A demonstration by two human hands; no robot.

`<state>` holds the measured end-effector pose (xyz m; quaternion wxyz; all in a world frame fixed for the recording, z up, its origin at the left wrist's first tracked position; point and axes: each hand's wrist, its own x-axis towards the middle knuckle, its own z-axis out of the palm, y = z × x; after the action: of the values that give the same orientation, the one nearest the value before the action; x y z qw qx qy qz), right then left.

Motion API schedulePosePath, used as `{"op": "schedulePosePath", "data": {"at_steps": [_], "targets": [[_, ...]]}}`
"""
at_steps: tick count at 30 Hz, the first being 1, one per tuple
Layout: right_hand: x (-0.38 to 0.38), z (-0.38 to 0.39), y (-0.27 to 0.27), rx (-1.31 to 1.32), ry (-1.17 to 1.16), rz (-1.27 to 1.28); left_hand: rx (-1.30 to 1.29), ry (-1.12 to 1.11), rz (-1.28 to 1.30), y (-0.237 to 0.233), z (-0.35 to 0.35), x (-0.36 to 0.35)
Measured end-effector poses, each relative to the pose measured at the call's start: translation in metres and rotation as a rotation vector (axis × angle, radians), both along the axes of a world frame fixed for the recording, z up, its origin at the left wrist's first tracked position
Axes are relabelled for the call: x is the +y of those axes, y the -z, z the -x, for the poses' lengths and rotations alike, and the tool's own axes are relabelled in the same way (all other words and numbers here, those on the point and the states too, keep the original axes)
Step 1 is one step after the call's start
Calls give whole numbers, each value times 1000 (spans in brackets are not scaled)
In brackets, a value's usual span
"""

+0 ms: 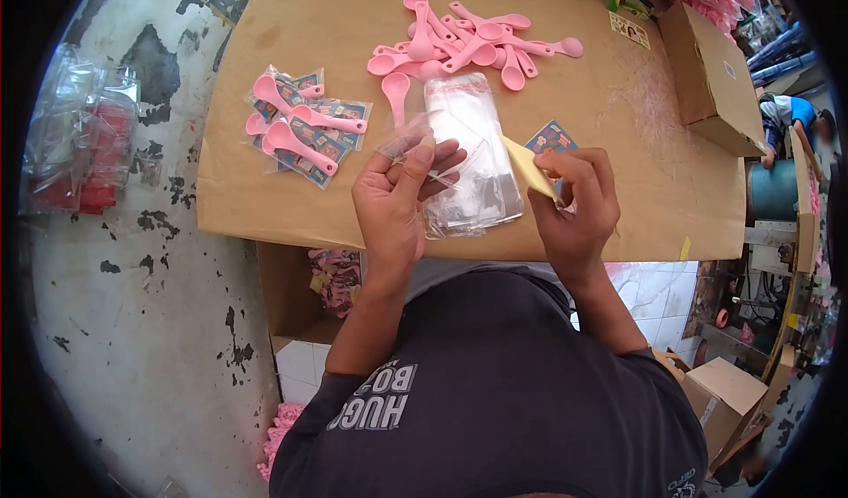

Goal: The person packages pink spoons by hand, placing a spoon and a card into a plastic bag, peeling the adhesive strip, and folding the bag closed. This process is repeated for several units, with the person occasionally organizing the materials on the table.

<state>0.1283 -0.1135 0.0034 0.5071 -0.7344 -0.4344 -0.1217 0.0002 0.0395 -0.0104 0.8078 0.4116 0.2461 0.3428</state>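
A clear plastic bag (408, 136) is pinched between the thumb and fingers of my left hand (402, 180), above the table. My right hand (576, 202) grips a pale yellow card (530, 169), tilted, to the right of the bag. Between my hands lies a stack of clear plastic bags (468, 118). Just behind my right hand is a blue printed card (551, 137). A single pink spoon (397, 96) rests beyond my left hand, beside the bag stack. Further back is a pile of pink spoons (477, 38).
Pink spoons with printed cards in clear bags (305, 127) lie at the left of the brown-covered table (353, 220). A cardboard box (707, 78) stands back right, near pink packing material. Another person (786, 114) is at the far right.
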Motion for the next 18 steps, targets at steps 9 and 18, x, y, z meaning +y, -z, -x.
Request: {"op": "schedulePosePath", "data": {"at_steps": [9,18], "targets": [[5,-2,13,-263,97,76,-33,152,93,-11,0,-8],[11,-1,12,-317,142,139,-130,258,182,-13,7,-16]]}}
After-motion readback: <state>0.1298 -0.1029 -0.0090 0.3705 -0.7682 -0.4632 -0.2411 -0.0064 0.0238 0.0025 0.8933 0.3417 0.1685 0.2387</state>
